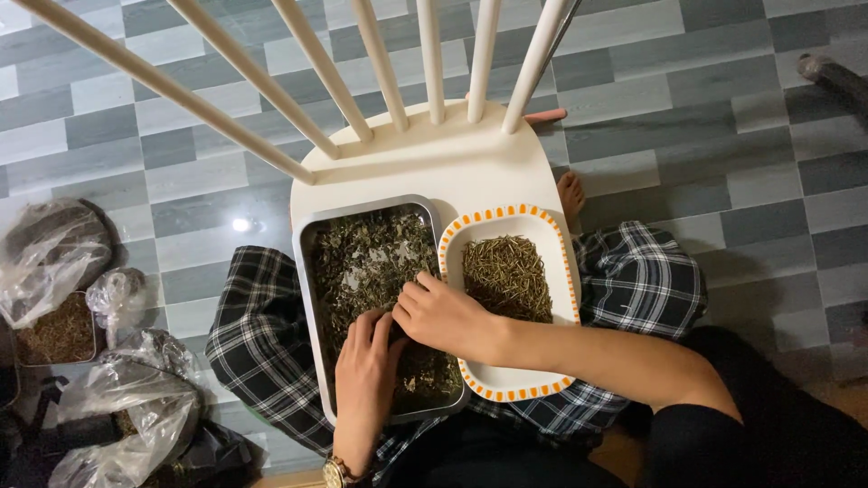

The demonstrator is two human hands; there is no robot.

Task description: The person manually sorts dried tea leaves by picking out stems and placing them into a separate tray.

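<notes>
While both hands (366,361) (443,316) pinch loosely in it, the metal tray (312,298) holds dark, crumbled dried leaves (362,258)

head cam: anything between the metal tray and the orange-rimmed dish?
Nothing. The metal tray and the orange-rimmed dish sit rim to rim on the white chair seat; the right hand crosses their shared edge.

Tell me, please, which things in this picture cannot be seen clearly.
- Head view: the left hand and right hand cover part of the metal tray.
- Their fingertips are buried in the dried leaves.
- Plastic bags blur their contents.
</notes>
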